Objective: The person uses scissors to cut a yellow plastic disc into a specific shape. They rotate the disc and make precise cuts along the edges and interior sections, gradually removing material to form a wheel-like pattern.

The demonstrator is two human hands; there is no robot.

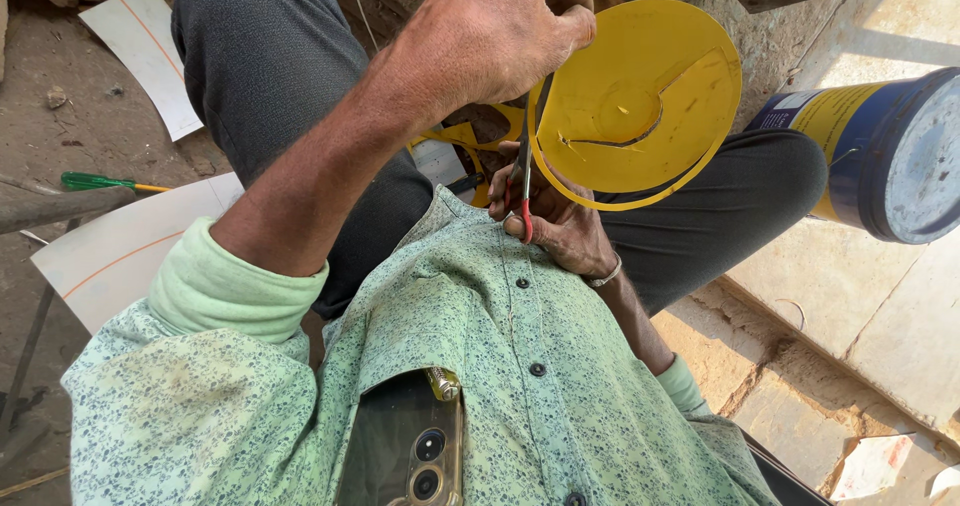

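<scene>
Left hand curled shut, raised above clenched right hand.

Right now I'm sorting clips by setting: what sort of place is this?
Probably an informal outdoor workshop at ground level: bare dirt ground, rough stone slabs, cut white sheets lying about, a paint bucket.

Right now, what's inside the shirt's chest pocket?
A dark smartphone sits inside the shirt pocket, its camera lenses showing, with a gold pen cap beside it. The phone's lower end runs out of frame.
</scene>
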